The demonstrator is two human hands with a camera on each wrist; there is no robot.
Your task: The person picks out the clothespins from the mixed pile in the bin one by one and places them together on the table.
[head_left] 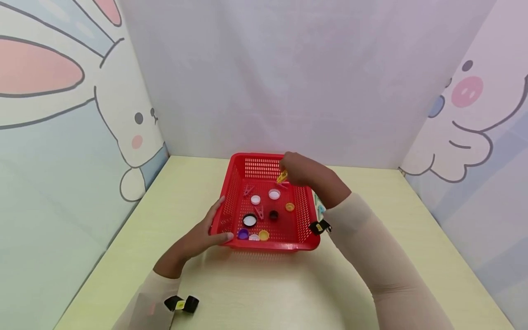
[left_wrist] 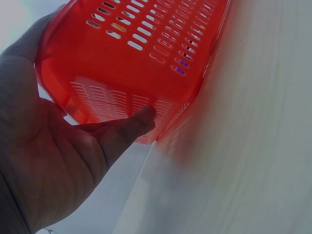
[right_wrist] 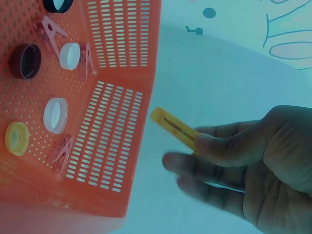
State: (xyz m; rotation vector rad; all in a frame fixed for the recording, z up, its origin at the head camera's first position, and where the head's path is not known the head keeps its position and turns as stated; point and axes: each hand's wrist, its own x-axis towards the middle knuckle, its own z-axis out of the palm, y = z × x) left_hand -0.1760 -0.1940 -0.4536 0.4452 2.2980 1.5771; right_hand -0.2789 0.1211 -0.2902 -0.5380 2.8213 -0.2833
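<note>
In the head view a red plastic basket [head_left: 264, 245] stands on the table. My left hand [head_left: 202, 236] holds its near left corner, thumb along the front rim; the left wrist view shows fingers [left_wrist: 126, 129] against the outer wall. Over the far right corner, my right hand [head_left: 303, 169] pinches a yellow clothespin [head_left: 282, 177]. Its free end points toward the basket rim in the right wrist view. Inside lie pink clothespins [head_left: 259, 212] and several bottle caps: white [head_left: 255, 200], dark brown [head_left: 273, 214], black-rimmed [head_left: 249, 220], purple [head_left: 243, 234] and yellow [head_left: 263, 235].
Light green-blue items [head_left: 320, 208] lie on the table just right of the basket, partly hidden by my right arm. A plain pale wall [head_left: 268, 82] rises behind, with cartoon-printed panels [head_left: 136, 119] on both sides.
</note>
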